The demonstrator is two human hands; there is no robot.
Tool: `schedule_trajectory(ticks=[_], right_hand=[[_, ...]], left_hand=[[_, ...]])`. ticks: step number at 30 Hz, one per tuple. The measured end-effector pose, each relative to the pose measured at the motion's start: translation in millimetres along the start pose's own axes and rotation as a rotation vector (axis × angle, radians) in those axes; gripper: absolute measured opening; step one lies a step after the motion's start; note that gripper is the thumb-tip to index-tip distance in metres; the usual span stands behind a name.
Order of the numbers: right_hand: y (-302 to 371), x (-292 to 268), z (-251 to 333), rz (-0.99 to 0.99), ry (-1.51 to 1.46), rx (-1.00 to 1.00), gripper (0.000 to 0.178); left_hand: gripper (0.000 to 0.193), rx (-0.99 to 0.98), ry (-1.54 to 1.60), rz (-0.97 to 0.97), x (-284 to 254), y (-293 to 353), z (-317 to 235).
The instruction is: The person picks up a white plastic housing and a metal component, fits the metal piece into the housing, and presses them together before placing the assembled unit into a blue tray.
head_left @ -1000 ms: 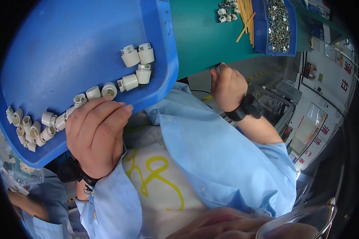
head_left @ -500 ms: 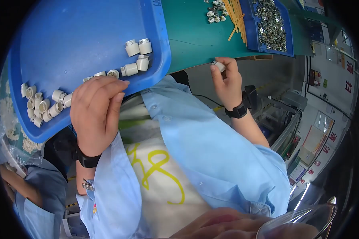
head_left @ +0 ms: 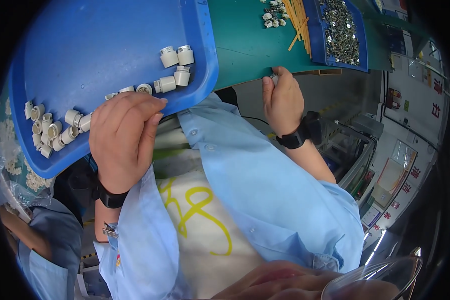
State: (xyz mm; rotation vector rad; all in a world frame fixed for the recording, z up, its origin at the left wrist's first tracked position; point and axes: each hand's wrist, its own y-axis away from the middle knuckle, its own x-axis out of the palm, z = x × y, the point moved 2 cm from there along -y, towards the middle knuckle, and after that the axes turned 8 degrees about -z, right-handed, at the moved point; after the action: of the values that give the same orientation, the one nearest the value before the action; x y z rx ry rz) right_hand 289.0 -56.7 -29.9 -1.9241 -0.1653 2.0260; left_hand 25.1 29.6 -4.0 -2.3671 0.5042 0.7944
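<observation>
My left hand [head_left: 122,137] lies over the near rim of a big blue tray [head_left: 110,50]. Its fingers are pressed together and curled down, with the thumb close to the forefinger; whatever they hold, if anything, is hidden. Off the edge of the green table, my right hand [head_left: 285,102] pinches a small white cylindrical part [head_left: 274,78] between thumb and fingers, mostly covered by them. Similar white cylindrical parts [head_left: 169,57] with narrower tops stand or lie inside the tray, some at its right corner [head_left: 182,76], several more at its left end [head_left: 55,129].
On the green table [head_left: 240,47] lie yellow sticks [head_left: 299,25] and a small heap of white-and-metal pieces [head_left: 273,16]. A blue bin [head_left: 363,47] full of small metal parts stands at the right. At lower left, another person's arm [head_left: 27,232] is near a clear plastic bag [head_left: 32,192].
My right hand has turned and its fingers now cover more of the white part. The left hand has barely shifted; the view has moved slightly.
</observation>
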Motion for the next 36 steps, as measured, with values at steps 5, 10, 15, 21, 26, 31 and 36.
schedule_trajectory(ticks=[5,10,15,21,26,31,36], right_hand=[[7,2,-2,-0.041,-0.130,0.038,0.022],[13,1,-9,0.084,-0.304,0.257,0.022],[3,0,-9,0.025,-0.070,-0.054,0.021],[3,4,-9,-0.005,-0.046,-0.107,0.022],[3,3,-7,-0.007,-0.009,-0.125,0.022],[1,2,-7,-0.010,0.021,-0.113,0.020],[-1,2,-5,-0.012,0.093,-0.201,0.019]], left_hand=[[0.013,0.002,-0.024,-0.002,0,1,1],[0.014,0.008,-0.018,0.005,1,1,2],[0.015,0.017,-0.017,0.003,1,3,4],[0.015,0.023,-0.001,0.001,0,3,5],[0.017,0.022,-0.010,-0.012,2,3,6],[0.022,0.045,-0.024,-0.048,4,2,8],[0.024,0.047,-0.058,-0.053,5,3,7]])
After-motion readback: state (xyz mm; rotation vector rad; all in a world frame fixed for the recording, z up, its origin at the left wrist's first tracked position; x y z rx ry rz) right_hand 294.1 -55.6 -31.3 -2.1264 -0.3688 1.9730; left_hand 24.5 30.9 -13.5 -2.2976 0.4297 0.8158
